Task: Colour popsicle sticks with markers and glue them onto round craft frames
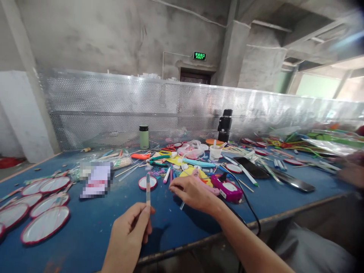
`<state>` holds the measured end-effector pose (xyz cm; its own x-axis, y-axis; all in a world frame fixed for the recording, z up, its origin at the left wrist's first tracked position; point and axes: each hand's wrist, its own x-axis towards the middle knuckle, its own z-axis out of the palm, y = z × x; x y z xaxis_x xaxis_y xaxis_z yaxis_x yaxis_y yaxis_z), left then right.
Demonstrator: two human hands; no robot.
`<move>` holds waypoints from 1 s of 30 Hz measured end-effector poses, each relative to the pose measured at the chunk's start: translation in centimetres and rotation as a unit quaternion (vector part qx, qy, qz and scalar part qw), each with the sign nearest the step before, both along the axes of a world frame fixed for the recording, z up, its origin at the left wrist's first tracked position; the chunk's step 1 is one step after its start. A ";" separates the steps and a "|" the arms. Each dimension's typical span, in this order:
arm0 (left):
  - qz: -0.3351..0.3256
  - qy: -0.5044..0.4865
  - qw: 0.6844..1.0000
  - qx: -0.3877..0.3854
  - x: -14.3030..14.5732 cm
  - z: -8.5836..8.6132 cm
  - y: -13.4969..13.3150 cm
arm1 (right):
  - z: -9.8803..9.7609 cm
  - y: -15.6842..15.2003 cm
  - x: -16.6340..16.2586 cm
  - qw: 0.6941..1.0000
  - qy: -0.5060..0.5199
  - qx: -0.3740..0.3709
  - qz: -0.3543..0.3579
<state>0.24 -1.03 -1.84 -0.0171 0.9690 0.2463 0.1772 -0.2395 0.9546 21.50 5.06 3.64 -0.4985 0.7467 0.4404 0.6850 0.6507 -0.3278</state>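
Note:
My left hand (129, 235) pinches a flat craft stick (148, 189) between thumb and fingers. The stick points upward, greyish along most of its length and bare wood near my fingertips. Behind it on the table lies a small white disc with a red rim (143, 183). My right hand (190, 191) hovers to the right, its fingers curled and pressed together; whatever may be between them is hidden. Beneath and behind this hand rests a pink glue gun (212, 188), partly covered by it. A clear stick (182, 205) shows just below the right hand.
Several larger red-rimmed white discs (47, 225) lie at left, near a pixelated item (96, 180). A purple device (227, 188) with a black cable is at right. Farther back are pliers, markers, a cup (215, 152), phones (251, 168), a green bottle (144, 137) and a black flask (225, 127).

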 end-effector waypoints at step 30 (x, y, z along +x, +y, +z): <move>-0.035 0.002 0.999 0.007 0.5 1.7 -0.2 | -1.6 -3.6 -5.7 0.931 0.304 -0.191 0.071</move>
